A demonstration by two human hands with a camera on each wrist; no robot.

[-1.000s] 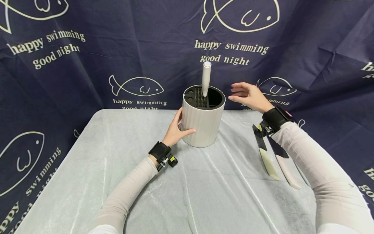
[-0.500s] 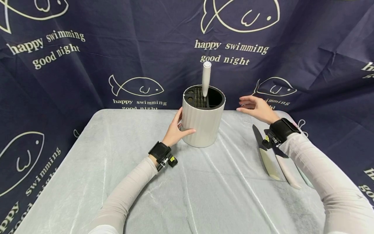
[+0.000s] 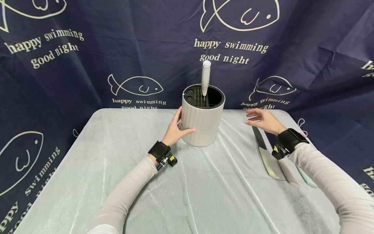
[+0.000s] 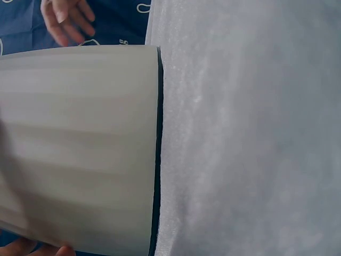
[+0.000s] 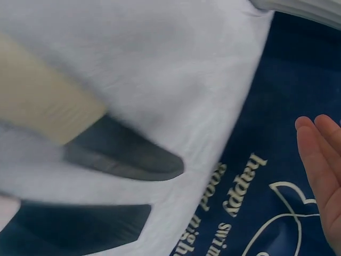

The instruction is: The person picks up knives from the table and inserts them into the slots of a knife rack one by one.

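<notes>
One off-white, ribbed, cylindrical knife holder (image 3: pixel 203 125) stands upright on the table with its grey, plush-looking cloth (image 3: pixel 222 201), near the far edge. Its black insert (image 3: pixel 200 103) has round holes, wavy slots and a larger dark well, and a white, rounded handle (image 3: pixel 205 78) rises from it. I see the person's left hand (image 3: pixel 175 130) gripping the holder's left side, thumb across the front; the right hand (image 3: pixel 264 119) is well apart from it, fingers loosely bent and bare of any load.

My left wrist view gives me a dark line along the holder's base that the head view lacks. The right wrist view (slightly blurred) shows the squared end of the black blade (image 5: pixel 85 224) on the pink-handled knife (image 3: pixel 287 172), partly covered by the arm from above.

I have broad cloth left of the holder and in front, and a narrower strip between it and the pale-yellow-handled knife (image 3: pixel 264 153). The pale-green-handled knife (image 3: pixel 306 177) lies outermost, beneath the right sleeve (image 3: pixel 324 175).
</notes>
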